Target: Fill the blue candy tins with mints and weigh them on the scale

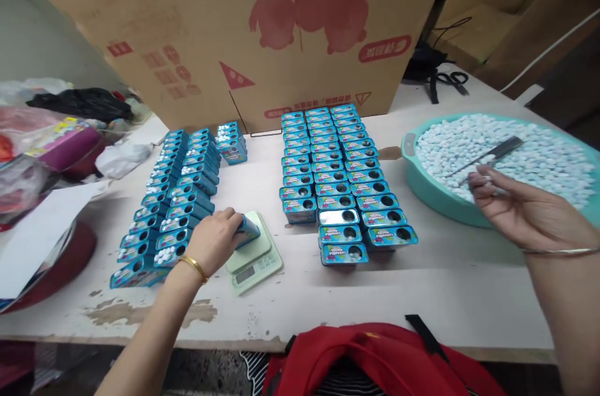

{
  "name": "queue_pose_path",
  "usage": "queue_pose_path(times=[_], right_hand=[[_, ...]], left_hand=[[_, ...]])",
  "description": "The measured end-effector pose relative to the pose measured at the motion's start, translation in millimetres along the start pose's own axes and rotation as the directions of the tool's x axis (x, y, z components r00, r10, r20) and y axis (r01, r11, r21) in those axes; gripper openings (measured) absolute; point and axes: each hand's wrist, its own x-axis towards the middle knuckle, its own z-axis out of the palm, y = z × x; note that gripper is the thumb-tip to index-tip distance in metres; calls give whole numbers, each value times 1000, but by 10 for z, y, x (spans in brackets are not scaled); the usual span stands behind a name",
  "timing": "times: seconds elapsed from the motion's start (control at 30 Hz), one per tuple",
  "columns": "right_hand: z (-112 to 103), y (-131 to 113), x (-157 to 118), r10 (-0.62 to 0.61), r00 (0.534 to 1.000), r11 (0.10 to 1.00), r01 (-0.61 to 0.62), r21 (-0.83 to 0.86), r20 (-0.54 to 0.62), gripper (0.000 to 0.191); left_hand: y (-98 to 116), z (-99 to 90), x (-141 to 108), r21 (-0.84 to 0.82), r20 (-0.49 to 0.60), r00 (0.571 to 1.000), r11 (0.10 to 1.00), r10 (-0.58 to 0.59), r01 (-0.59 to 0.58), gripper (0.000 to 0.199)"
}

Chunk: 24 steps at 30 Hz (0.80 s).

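My left hand point(218, 235) is closed around a small blue tin point(248, 230) that stands on the pale green kitchen scale point(269, 262). Fingers hide part of that tin. Above the near rim of a turquoise basin point(417, 174), my right hand point(510, 199) is turned palm up with its fingertips pinched together. A few white candies point(487, 160) show at the fingertips. Many more small white candies point(553, 168) fill the basin. A grey flat-bladed tool point(506, 147) rests on them, just beyond my right fingers.
Rows of blue tins with round holes point(330, 177) fill the table's middle. More tins point(180, 187), some showing white candies, stand at left, with a small group point(232, 143) behind. A large cardboard box point(300, 34) closes off the back. Scissors point(452, 80) lie back right; a red bowl point(75, 265) sits left.
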Motion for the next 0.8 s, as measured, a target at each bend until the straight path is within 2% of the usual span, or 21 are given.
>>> queue_pose_path(times=[0.07, 0.1, 0.17, 0.2, 0.27, 0.3, 0.4, 0.5, 0.57, 0.67, 0.8], right_hand=[[111, 16, -167, 139, 979, 988, -149, 53, 148, 21], [178, 27, -251, 182, 963, 980, -193, 37, 200, 22], [339, 60, -423, 221, 939, 975, -214, -56, 263, 25], [432, 84, -512, 250, 918, 968, -228, -106, 308, 25], [643, 147, -693, 330, 849, 941, -261, -215, 413, 27], [758, 186, -782, 375, 801, 923, -274, -271, 467, 28], [1123, 333, -1025, 485, 633, 868, -263, -421, 604, 30], [1507, 505, -1209, 532, 497, 835, -176, -521, 685, 31], [1764, 619, -1293, 532, 432, 823, -62, -564, 729, 28], [2129, 777, -1369, 471, 366, 818, 158, -553, 802, 18], [2503, 944, -1430, 375, 325, 741, 458, -491, 868, 9]], left_hand=[[-59, 48, -112, -108, -167, 986, 994, -14, -4, 25], [-87, 74, -194, -177, -263, 964, 984, -43, -5, 28], [-136, 170, -396, -323, -423, 891, 946, -166, 23, 31], [-157, 254, -509, -396, -464, 849, 916, -254, 58, 31], [-188, 512, -738, -526, -467, 776, 839, -423, 141, 31], [-194, 681, -845, -579, -440, 754, 796, -488, 177, 32], [-158, 1264, -1101, -680, -335, 720, 684, -608, 262, 32], [-27, 1744, -1225, -700, -297, 696, 645, -653, 307, 29], [79, 1927, -1245, -687, -305, 666, 641, -681, 341, 29], [186, 2031, -1239, -638, -327, 624, 653, -710, 409, 28], [192, 2057, -1251, -638, -358, 625, 670, -694, 379, 24]])
